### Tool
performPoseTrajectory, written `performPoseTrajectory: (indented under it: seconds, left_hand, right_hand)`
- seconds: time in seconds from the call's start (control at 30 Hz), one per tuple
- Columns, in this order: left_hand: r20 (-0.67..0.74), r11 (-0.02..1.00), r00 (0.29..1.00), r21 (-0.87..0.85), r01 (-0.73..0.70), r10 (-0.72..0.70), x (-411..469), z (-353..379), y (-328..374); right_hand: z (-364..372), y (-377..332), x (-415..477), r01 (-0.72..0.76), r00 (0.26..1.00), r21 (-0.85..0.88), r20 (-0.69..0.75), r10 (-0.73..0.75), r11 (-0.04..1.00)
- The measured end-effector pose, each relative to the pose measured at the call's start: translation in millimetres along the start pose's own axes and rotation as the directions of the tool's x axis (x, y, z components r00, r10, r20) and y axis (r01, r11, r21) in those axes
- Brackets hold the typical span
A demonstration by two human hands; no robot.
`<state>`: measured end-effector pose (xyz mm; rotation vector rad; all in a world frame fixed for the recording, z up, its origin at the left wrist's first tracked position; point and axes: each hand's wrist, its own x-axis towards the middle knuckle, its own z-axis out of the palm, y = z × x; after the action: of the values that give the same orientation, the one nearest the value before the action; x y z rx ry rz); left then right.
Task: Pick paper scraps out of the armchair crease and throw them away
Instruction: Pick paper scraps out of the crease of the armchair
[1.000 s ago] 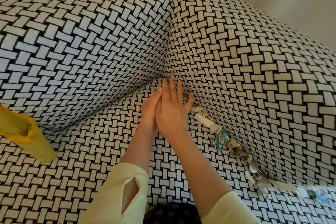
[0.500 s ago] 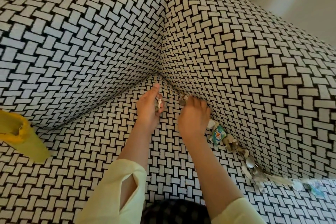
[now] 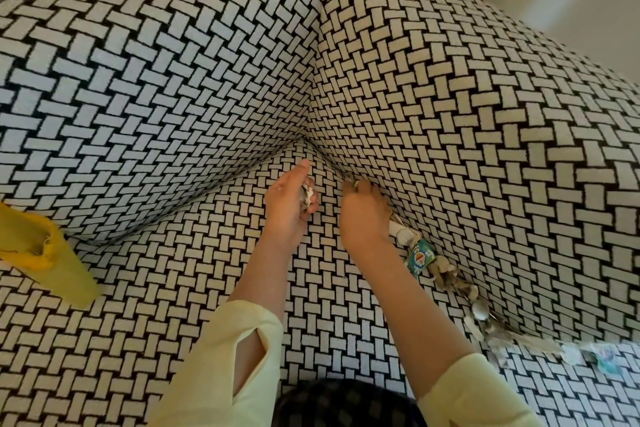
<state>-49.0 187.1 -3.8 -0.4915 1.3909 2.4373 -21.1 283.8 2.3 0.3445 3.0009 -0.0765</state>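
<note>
right hand has curled down, fingers pinching scraps.

On the black-and-white woven armchair, the left hand holds a clump of scraps in its curled fingers. The right hand lies knuckles-up at the crease, pinching a scrap. More litter lines the crease toward the lower right, and a yellow object lies far left.

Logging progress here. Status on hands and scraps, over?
Left hand holds pale paper scraps. Right hand pinches more in the black-and-white woven armchair crease. Scrap line lies along crease.
</note>
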Motion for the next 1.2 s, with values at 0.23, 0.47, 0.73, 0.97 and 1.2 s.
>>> performPoseTrajectory:
  seconds: [0.23,0.47,0.73,0.97,1.2]
  left_hand:
    - [0.002,1.000,1.000,-0.030,0.005,-0.005,0,1,0]
    - [-0.014,0.998,1.000,-0.057,0.003,-0.004,1,2,1]
    - [-0.011,0.998,1.000,-0.065,-0.019,0.018,1,2,0]
    - [-0.028,0.993,0.999,-0.112,-0.022,0.019,-3,3,3]
    - [-0.067,0.996,0.997,-0.084,-0.037,0.031,-12,3,4]
  right_hand:
    - [-7,1,10,-0.012,1.000,0.094,0.008,0.011,0.996]
    - [-7,-3,7,0.000,1.000,0.014,-0.029,0.000,1.000]
    - [13,-21,-29,0.136,0.984,0.040,-0.122,-0.130,0.990]
    - [6,-10,-45,0.300,0.950,0.508,-0.234,-0.206,0.807]
    - [-19,37,-29,-0.020,0.993,0.282,-0.103,0.051,0.959]
